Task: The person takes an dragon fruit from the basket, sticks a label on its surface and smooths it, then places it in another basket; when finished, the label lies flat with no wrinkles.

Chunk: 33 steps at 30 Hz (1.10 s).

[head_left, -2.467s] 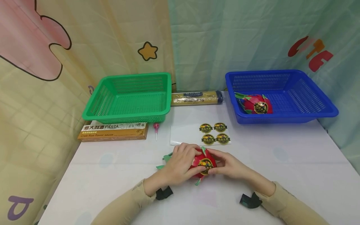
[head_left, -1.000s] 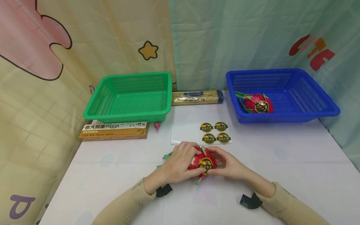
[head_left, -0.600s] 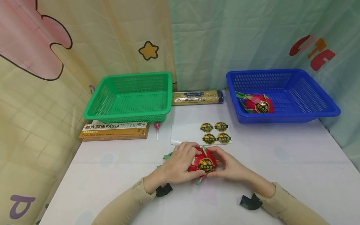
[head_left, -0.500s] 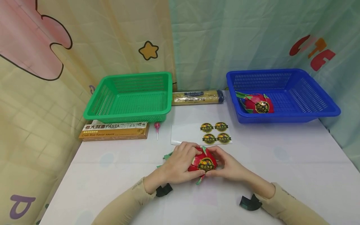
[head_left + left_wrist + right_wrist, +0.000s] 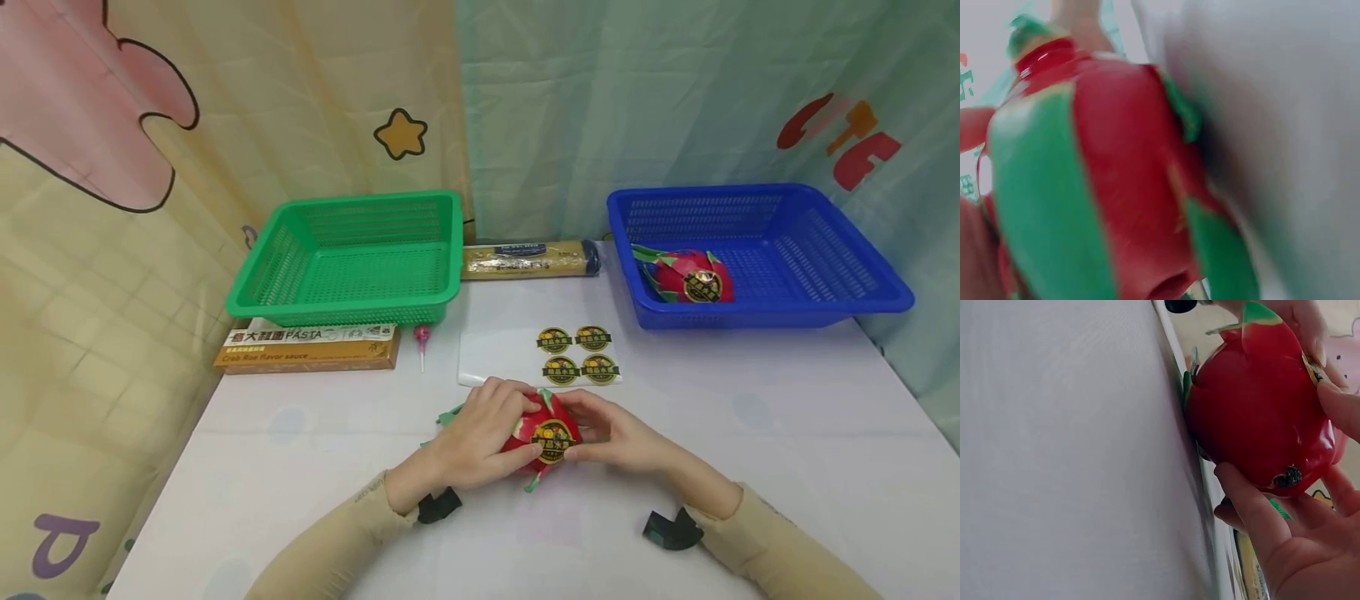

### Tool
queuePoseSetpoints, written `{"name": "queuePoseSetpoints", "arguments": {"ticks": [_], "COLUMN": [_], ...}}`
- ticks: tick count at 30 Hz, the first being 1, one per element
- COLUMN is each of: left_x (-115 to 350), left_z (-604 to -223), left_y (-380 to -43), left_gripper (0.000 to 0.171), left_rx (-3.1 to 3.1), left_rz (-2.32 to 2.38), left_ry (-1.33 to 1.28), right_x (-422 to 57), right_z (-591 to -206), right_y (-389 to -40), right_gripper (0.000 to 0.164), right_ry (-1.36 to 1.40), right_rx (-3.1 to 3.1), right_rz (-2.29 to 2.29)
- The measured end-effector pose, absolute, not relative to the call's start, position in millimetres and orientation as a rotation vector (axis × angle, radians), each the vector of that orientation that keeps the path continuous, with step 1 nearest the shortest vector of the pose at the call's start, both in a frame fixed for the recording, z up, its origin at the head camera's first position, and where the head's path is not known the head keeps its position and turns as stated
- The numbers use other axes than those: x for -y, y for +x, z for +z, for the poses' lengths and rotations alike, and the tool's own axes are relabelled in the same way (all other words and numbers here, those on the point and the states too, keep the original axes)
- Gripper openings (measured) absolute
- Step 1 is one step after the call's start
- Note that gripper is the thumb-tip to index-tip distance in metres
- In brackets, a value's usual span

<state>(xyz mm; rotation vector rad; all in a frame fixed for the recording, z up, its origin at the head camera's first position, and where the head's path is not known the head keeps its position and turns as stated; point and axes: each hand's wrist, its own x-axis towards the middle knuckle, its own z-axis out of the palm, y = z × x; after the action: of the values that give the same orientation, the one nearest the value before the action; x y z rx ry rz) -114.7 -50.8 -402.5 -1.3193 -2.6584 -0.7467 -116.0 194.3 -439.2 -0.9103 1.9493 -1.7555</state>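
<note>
Both hands hold a red dragon fruit [image 5: 521, 429] with green scales, low at the table's middle. Over its left side curls my left hand [image 5: 480, 437], thumb at the left edge of a round black-and-gold sticker [image 5: 553, 442] on the fruit. My right hand [image 5: 618, 437] grips the right end, its thumb by the sticker's right edge and its fingers behind. The right wrist view shows those fingers under the smooth red end [image 5: 1254, 406], which has a dark stem mark. Green scales [image 5: 1047, 200] fill the left wrist view.
A sheet [image 5: 495, 354] with several matching stickers lies beyond the fruit. Behind stand a green basket [image 5: 345, 317] and a blue basket [image 5: 757, 317] holding another stickered dragon fruit [image 5: 686, 275]. Nearby are a pasta box [image 5: 307, 354], a lollipop [image 5: 422, 337] and a spaghetti pack [image 5: 525, 260].
The right thumb has shifted over the sticker's lower edge, toward the left thumb, then back to its right edge. Both hands keep holding the dragon fruit in place. The head view has shifted slightly.
</note>
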Motion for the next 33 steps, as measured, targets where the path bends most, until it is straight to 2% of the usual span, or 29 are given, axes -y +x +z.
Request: {"name": "queuePoseSetpoints", "arguments": {"ticks": [7,11,19,22,28,33], "left_x": [35,32,30,30,31,31], "left_z": [-414,-414,-411,-410,-410,-410], "left_y": [-110,-109,-109,-109,-110,-110], "left_gripper": [0.041,0.032,0.025,0.024,0.024,0.023], "left_rx": [2.573,2.538,2.536,2.548,2.56,2.58], "left_rz": [-0.867,-0.867,-0.847,-0.846,-0.853,-0.867], "left_ry": [-0.971,-0.946,-0.95,-0.961,-0.955,-0.957], "right_x": [-190,-187,-191,-194,-187,-188], "right_z": [-439,-441,-441,-444,-441,-442], "right_y": [-117,-115,-118,-119,-116,-117], "right_gripper": [0.038,0.032,0.023,0.027,0.052,0.055], "right_ry": [-0.818,-0.757,-0.53,-0.611,-0.717,-0.728], "right_rx": [-1.931,-1.936,-1.978,-1.935,-1.972,-1.955], "right_rz": [-1.828,-1.877,-1.877,-1.87,-1.821,-1.872]}}
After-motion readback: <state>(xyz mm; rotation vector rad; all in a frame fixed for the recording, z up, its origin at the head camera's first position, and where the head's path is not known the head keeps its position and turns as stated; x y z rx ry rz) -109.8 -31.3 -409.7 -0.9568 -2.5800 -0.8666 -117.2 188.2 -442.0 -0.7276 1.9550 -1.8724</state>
